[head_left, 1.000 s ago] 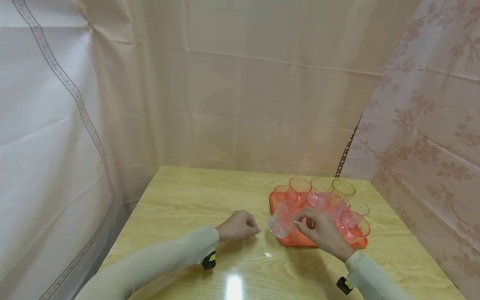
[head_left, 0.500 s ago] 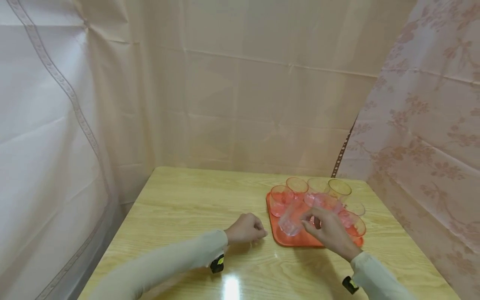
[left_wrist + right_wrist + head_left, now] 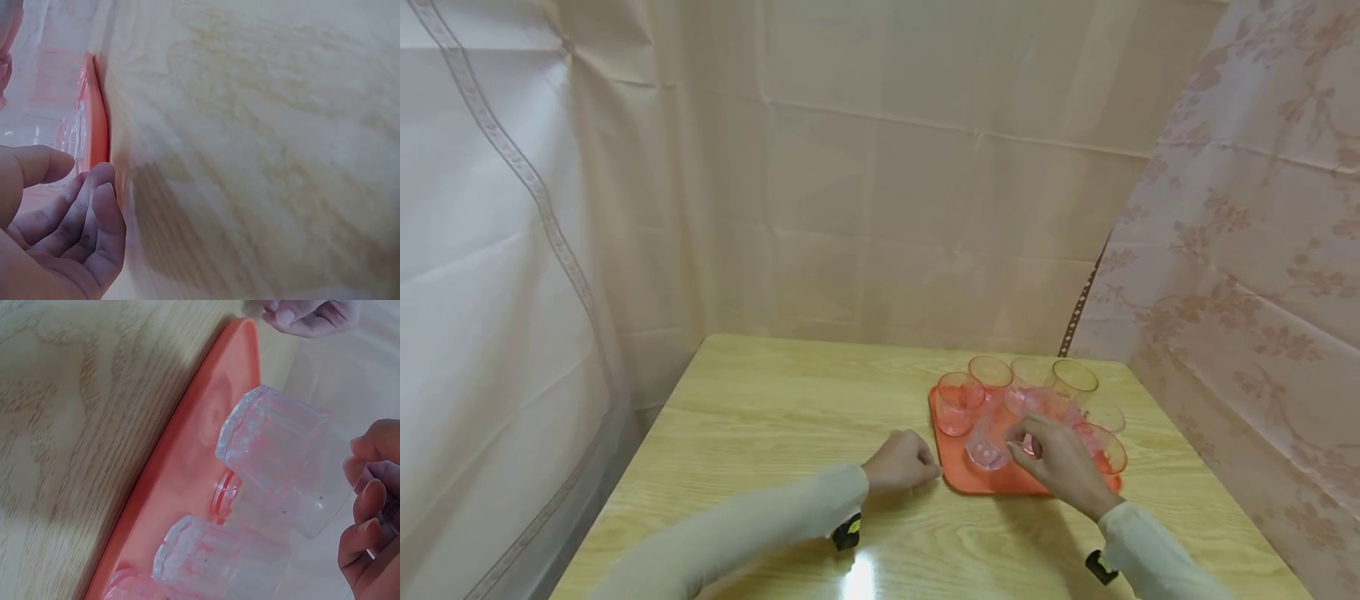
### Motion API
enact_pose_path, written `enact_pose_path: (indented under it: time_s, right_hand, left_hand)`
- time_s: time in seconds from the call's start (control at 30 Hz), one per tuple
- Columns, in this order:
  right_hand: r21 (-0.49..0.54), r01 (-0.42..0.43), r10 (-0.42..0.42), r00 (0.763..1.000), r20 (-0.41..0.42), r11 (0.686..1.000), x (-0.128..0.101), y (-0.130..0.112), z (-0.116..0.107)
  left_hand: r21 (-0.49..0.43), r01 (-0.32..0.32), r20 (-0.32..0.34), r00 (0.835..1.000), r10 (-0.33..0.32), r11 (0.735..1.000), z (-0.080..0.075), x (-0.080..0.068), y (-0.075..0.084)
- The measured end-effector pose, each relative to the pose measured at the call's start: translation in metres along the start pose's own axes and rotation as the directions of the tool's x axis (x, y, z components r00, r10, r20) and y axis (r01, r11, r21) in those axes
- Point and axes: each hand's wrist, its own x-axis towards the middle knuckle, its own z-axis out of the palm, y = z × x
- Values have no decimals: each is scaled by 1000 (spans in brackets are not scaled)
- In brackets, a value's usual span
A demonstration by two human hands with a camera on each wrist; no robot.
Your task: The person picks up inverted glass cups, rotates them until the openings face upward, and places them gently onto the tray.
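Observation:
My right hand (image 3: 1060, 462) pinches the rim of a clear plastic cup (image 3: 987, 450) between thumb and fingers. The cup hangs over the front left part of an orange-red tray (image 3: 958, 482); in the right wrist view its faceted base (image 3: 240, 422) points toward the tray surface. Beside the tray's front left corner is my left hand (image 3: 902, 461), with loosely curled fingers and nothing between them. In the left wrist view, its thumb stands apart from its fingertips, close to the tray edge (image 3: 97, 128).
Several other cups crowd the tray: a red one (image 3: 958, 408) at the left, another red one (image 3: 990, 372) and a yellow one (image 3: 1075, 379) at the back, and a red one (image 3: 1103, 450) at the right. The tray lies on the right half of a wooden table (image 3: 790, 400). Curtains (image 3: 880, 208) surround it.
The clear cup has swung right, from past the tray's left edge to over the tray, and hangs less tilted. My right hand shifted slightly right. My left hand moved right, toward the tray.

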Motion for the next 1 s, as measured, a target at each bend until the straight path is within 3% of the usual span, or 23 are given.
enact_pose_path:
  time_s: [0.13, 0.53, 1.0]
  right_hand:
    - [-19, 19, -19, 1000, -5, 1000, -1, 4, 1]
    - [-139, 76, -76, 997, 11, 987, -4, 12, 5]
    - [-144, 135, -136, 991, 7, 980, -6, 17, 8]
  left_hand:
    - [28, -13, 1, 1000, 13, 1000, 4, 3, 0]
    - [42, 46, -14, 999, -46, 998, 12, 10, 5]
    - [96, 24, -18, 1000, -22, 995, 13, 19, 10]
